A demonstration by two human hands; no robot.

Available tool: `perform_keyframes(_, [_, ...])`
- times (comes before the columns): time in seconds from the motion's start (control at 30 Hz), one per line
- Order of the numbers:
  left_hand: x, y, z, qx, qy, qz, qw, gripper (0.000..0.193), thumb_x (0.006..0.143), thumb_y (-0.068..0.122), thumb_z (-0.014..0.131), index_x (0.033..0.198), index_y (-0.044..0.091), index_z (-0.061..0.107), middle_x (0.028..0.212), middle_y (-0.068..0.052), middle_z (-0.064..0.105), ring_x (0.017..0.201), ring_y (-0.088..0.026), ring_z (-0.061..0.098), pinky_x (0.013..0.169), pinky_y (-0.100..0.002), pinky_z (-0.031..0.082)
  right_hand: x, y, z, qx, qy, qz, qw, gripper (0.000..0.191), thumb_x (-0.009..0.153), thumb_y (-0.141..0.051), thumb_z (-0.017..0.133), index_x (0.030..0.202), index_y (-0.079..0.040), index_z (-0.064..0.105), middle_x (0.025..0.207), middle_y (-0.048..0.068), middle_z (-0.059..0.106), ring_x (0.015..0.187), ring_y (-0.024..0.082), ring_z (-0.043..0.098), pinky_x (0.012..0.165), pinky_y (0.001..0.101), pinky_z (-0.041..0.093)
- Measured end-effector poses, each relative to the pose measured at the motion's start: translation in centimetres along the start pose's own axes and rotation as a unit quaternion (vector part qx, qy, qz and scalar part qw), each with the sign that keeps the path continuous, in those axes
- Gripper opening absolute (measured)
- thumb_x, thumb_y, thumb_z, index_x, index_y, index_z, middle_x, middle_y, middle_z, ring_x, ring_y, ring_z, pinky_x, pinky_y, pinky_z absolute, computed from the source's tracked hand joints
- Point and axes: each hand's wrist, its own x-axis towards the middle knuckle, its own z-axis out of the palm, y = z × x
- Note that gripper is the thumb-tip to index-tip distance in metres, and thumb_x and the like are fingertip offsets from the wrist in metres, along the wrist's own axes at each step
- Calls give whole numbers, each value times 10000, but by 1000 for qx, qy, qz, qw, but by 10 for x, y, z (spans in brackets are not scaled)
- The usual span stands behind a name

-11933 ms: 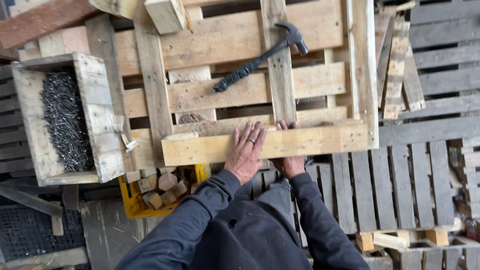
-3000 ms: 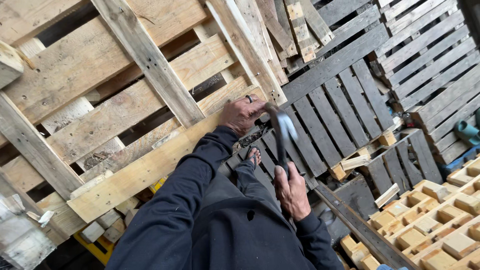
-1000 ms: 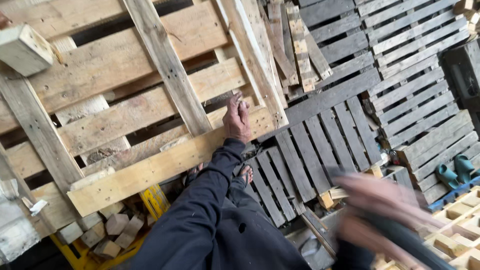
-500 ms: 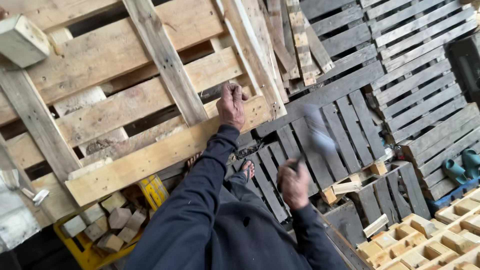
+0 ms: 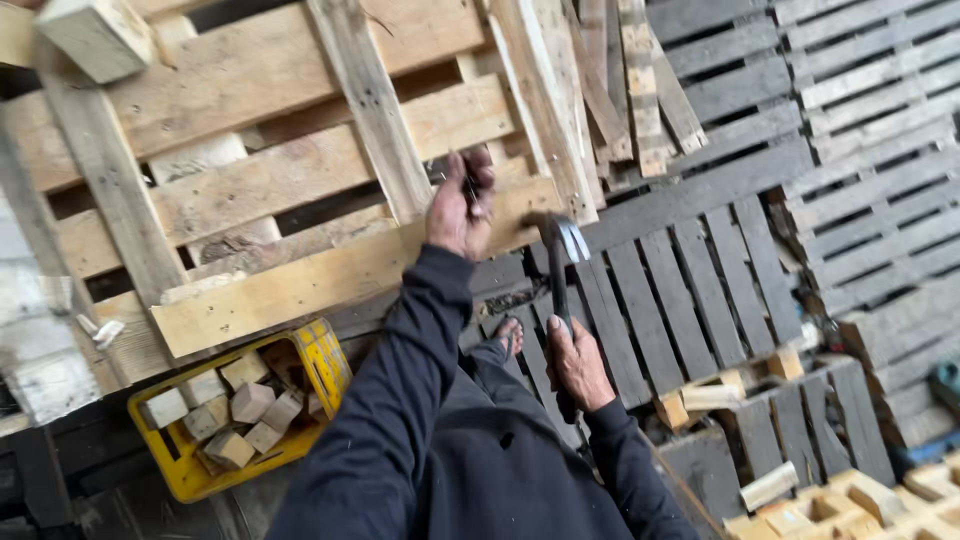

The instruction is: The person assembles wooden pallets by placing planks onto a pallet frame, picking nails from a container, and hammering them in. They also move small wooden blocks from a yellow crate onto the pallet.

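My left hand [image 5: 458, 208] rests on the front plank [image 5: 330, 275] of a pale wooden pallet [image 5: 250, 170], its fingers pinched around several nails. My right hand [image 5: 578, 362] grips the dark handle of a claw hammer [image 5: 562, 262], whose head is up by the plank's right end, close to my left hand. Dark sleeves cover both arms.
A yellow crate [image 5: 310, 360] with several wood blocks sits below the plank at the left. A loose wood block [image 5: 95, 35] lies on the pallet's top left. Dark grey pallets [image 5: 760, 200] are stacked to the right. Pale wooden pieces [image 5: 860, 505] lie at the bottom right.
My right hand has brought the hammer up from low on the right, so its head is beside the plank's right end. My left hand stays on the plank.
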Motion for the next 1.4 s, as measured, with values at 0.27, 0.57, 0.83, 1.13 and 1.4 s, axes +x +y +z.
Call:
perform_keyframes(0.27, [-45, -3, 19, -14, -4, -151, 988, 189, 970, 320, 710, 931, 143, 658, 1003, -50, 751, 860, -184, 715, 664, -301, 567, 8, -1, -1, 58, -20, 39, 997, 445, 996, -526, 515, 902, -91, 512, 607, 14, 503, 406, 119, 464, 373, 291, 395])
perform_keyframes(0.57, [-42, -6, 0, 62, -72, -228, 969, 267, 991, 368, 745, 975, 111, 677, 687, 36, 582, 586, -100, 491, 541, -263, 444, -6, 10, 30, 195, 30, 85, 977, 436, 983, -532, 529, 954, -99, 498, 645, 21, 492, 395, 122, 454, 349, 299, 388])
perform_keyframes(0.83, [-16, 26, -15, 442, -165, -108, 875, 182, 1004, 227, 718, 1029, 47, 716, 902, -96, 756, 730, -101, 652, 700, -241, 552, -34, 21, 99, 495, 86, 74, 861, 415, 976, -520, 519, 976, -105, 514, 642, 64, 524, 373, 153, 460, 317, 327, 418])
perform_keyframes(1.13, [-21, -4, -28, 733, -271, 182, 596, 157, 904, 97, 762, 1059, 75, 748, 851, -61, 781, 757, -130, 760, 680, -250, 599, -38, 27, 152, 704, 106, 43, 701, 346, 1020, -458, 530, 934, -125, 502, 639, 22, 461, 385, 102, 436, 330, 299, 430])
perform_keyframes(1.4, [-27, 2, -25, 756, -290, 204, 550, 159, 886, 112, 784, 1045, 117, 788, 817, -58, 767, 679, -125, 736, 615, -273, 578, -18, 11, 185, 766, 18, 37, 641, 356, 1022, -462, 533, 920, -121, 516, 644, 8, 457, 381, 85, 432, 322, 281, 423])
